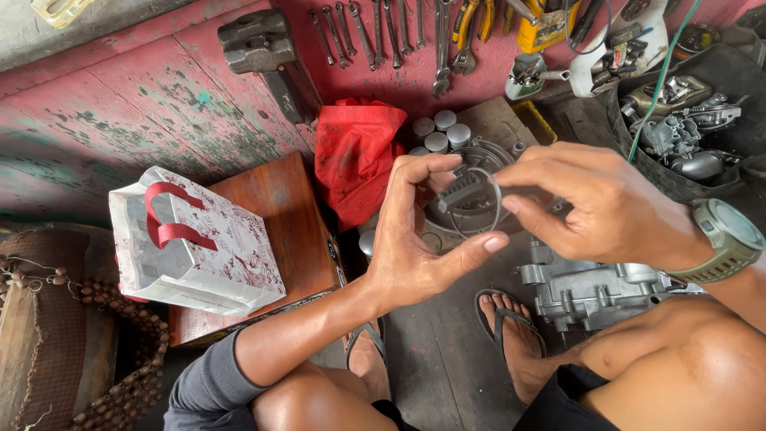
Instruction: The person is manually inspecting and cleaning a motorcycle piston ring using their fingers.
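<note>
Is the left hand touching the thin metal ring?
Touching. The head view shows the left hand with its fingers on the top of the thin metal ring; the right hand pinches its right edge.

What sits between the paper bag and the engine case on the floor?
In the head view, the left hand and forearm cross between paper bag and engine case.

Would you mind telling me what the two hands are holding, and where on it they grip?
Both hold a thin metal ring: the left hand pinches its left edge and bottom, the right hand its right edge.
</note>
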